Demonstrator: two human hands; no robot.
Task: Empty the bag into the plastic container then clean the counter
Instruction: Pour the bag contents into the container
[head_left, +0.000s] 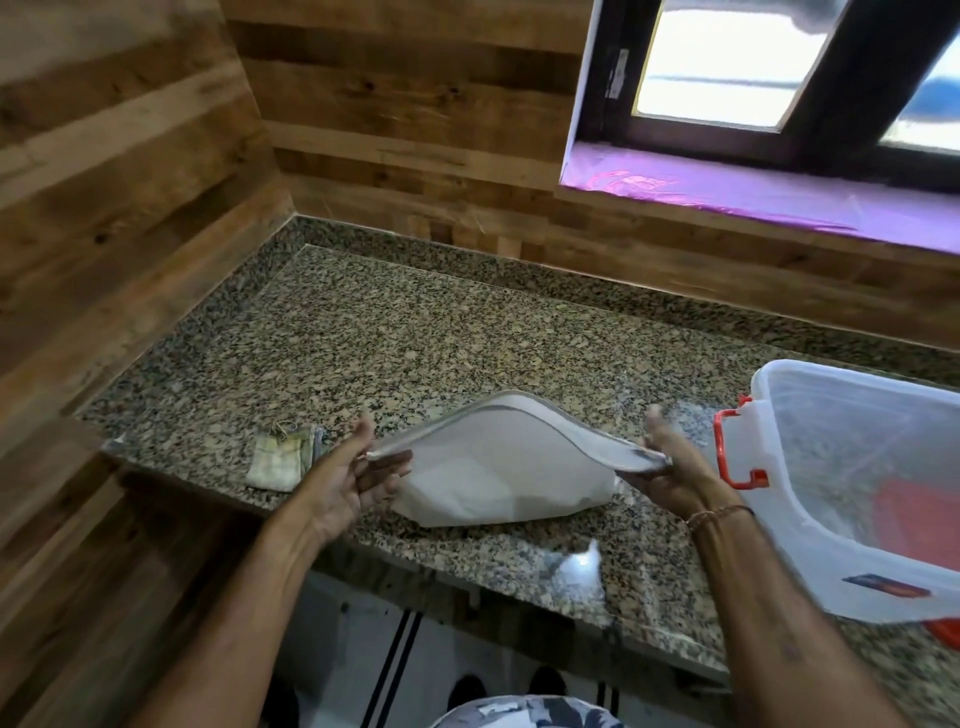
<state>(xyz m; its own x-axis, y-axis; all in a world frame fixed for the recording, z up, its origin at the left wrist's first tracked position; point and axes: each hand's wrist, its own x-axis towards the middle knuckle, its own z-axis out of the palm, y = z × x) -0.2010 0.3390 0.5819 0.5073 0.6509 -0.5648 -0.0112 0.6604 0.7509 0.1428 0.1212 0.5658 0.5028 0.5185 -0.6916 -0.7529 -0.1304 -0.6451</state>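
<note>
A white bag (498, 467) lies on the speckled granite counter (395, 338) near its front edge, its top rim stretched between my hands. My left hand (353, 478) pinches the rim's left end, fingers partly spread. My right hand (670, 467) grips the rim's right end. The bag's contents are hidden. A clear plastic container (852, 577) with an orange latch (727, 452) stands open at the right, something orange showing through its lower part.
A small folded checked cloth (283, 457) lies on the counter left of my left hand. Wood-panelled walls close the counter at left and back. A window with a purple-lined sill (727, 192) is at upper right. Floor and feet show below.
</note>
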